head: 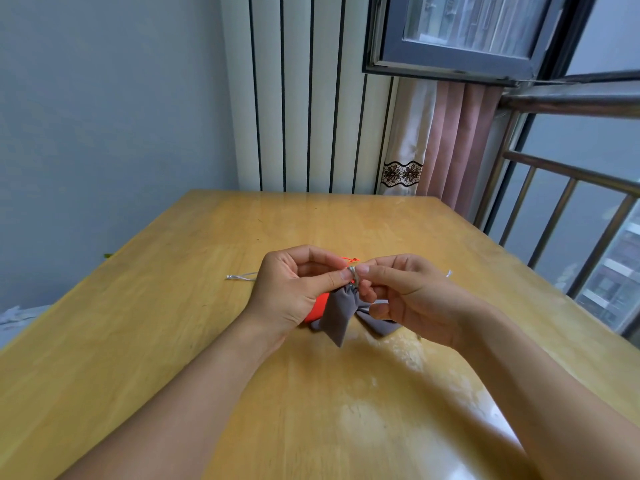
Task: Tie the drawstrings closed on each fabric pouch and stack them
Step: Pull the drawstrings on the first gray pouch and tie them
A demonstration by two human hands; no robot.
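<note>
A grey fabric pouch (341, 311) hangs by its gathered neck above the wooden table (173, 323). My left hand (294, 289) and my right hand (398, 292) both pinch its silver drawstring (352, 271) right at the neck, thumbs nearly touching. One silver string end (240, 276) trails out left of my left hand and another tip (449, 273) shows past my right hand. An orange pouch (317, 308) lies on the table behind my left hand, mostly hidden. A second grey pouch (379, 323) lies under my right hand.
The table's far edge meets a white ribbed radiator panel (304, 98). A pink curtain (457, 140) and a metal railing (554, 220) stand at the right. Some pale cloth (14, 317) shows off the table's left side.
</note>
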